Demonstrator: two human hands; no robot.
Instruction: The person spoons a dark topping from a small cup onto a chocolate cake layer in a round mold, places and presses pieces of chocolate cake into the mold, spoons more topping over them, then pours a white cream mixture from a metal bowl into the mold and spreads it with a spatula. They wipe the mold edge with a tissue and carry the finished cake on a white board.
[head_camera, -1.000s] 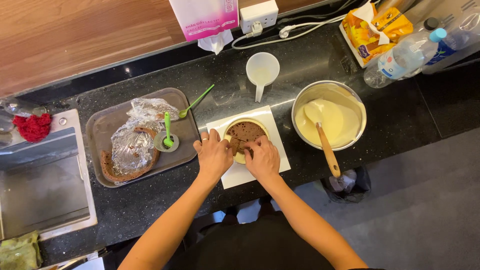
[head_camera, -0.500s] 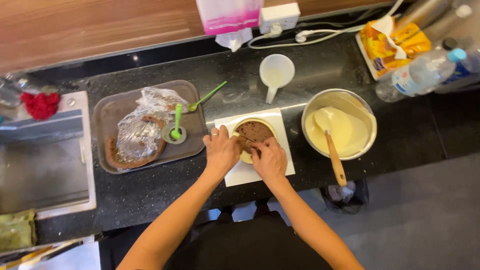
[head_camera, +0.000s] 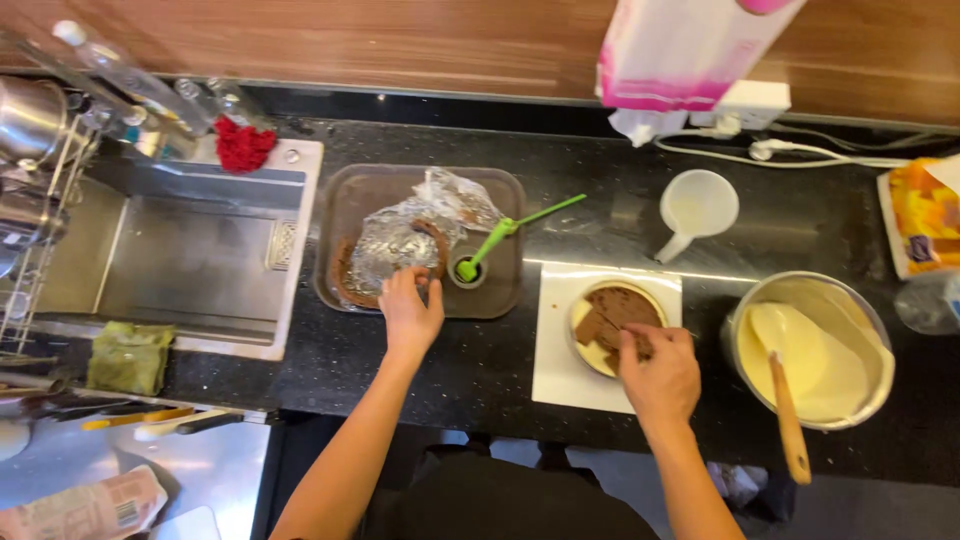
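L hand (head_camera: 412, 312) sits at the near edge of the brown tray (head_camera: 345, 205), fingers curled down on the crumpled foil (head_camera: 400, 240) w/ the brown cake layer (head_camera: 345, 275) under it. Looks like a pinch on foil or cake rim, but can't tell which, since the fingertips are hidden. The foil bundle lies straight ahead of that hand, away from the body, long axis running diagonally from near-left to far-right across the tray.

R hand (head_camera: 660, 375) is on the round cake ring (head_camera: 612, 328), fingers pressed together onto the brown cake pieces (head_camera: 618, 308) inside it. The ring stands on a white board (head_camera: 560, 370), right of the tray and well apart from the L hand. So L is nearer the tray and R is nearer the ring; each hand works its own side, no crossing.

Counts:
- 1 tray, 1 foil bundle, 1 green spatula (head_camera: 500, 238) resting in a small cup at the tray's right end, handle pointing far-right
- 1 ring, several cake pieces in it, pale filling showing at its near-left
- 1 metal bowl (head_camera: 870, 300) of cream w/ 1 wooden-handled spatula (head_camera: 785, 415), just right of the board
- 1 white measuring cup (head_camera: 697, 205) beyond the board
- 1 sink (head_camera: 170, 260) left of the tray, 1 green cloth (head_camera: 128, 355) on its near rim

All on the black table (head_camera: 470, 370).
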